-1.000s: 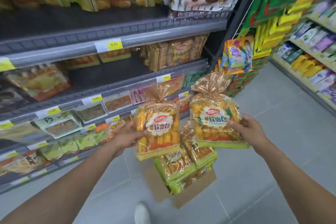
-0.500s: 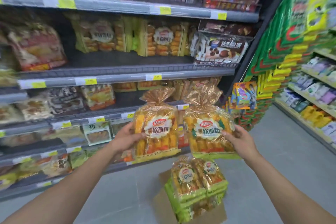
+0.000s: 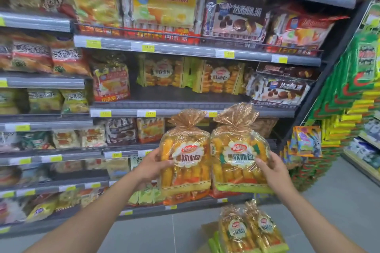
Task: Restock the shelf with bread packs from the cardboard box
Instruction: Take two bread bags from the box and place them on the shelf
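Left hand (image 3: pixel 153 165) grips left bread pack (image 3: pixel 186 162) by its left edge, fingers curled round it. Right hand (image 3: pixel 271 168) grips right bread pack (image 3: pixel 239 156) by its right edge. Both upright, touching side by side, in front of shelf (image 3: pixel 185 107). Spare packs (image 3: pixel 250 232) stand in cardboard box (image 3: pixel 206 229) on floor (image 3: pixel 339 201), lower right.
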